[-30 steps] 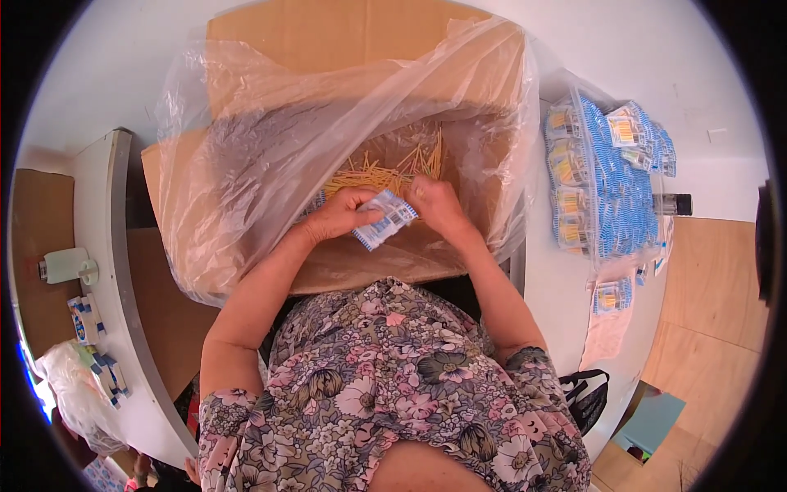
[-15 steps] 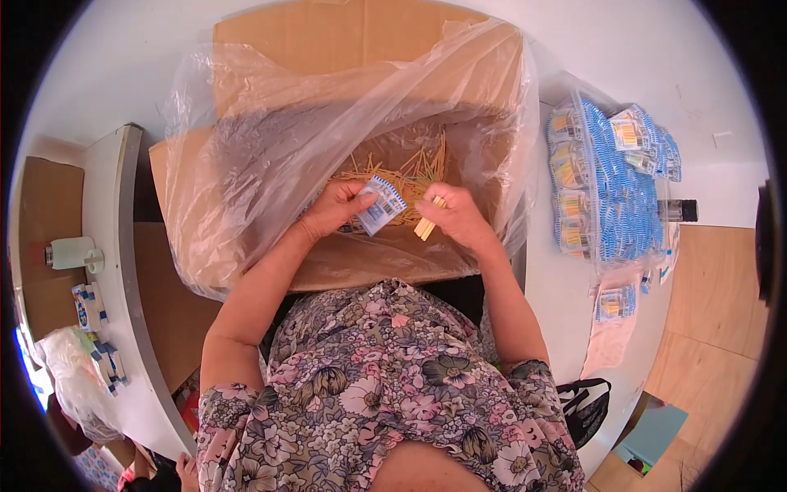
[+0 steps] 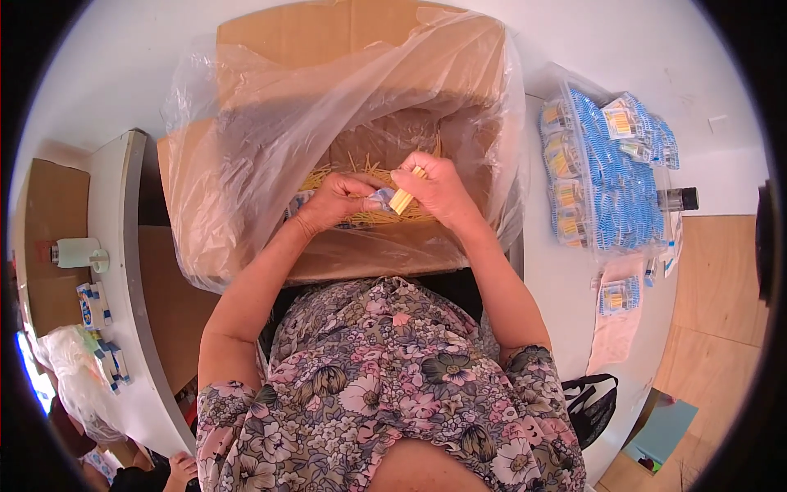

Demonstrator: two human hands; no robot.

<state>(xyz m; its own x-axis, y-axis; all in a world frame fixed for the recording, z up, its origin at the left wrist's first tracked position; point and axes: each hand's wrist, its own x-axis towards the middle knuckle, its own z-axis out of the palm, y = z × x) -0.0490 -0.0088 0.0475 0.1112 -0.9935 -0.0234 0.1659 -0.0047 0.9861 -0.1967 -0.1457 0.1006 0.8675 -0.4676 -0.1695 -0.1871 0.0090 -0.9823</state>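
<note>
1. Standing centre: cardboard box (image 3: 361, 45), plastic-lined, with loose yellow sticks (image 3: 316, 176) inside.
2. Clear tub (image 3: 580, 148), far right, on counter (image 3: 559, 303): blue-edged packets (image 3: 611, 184).
3. Left hand (image 3: 334, 201) pinching single packet (image 3: 382, 197); right hand (image 3: 438, 189) closed round stick bundle (image 3: 402, 201); both over box.
4. Same packet: flat half a second ago, now puckered.
5. Same bundle: previously apart, now at packet's right side, contact unclear; two parts apparently brought together.

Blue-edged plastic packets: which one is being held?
The packet in the left hand, beside thin yellow sticks in the right hand; others fill the clear plastic bin, one lies on pale pink cloth.
</note>
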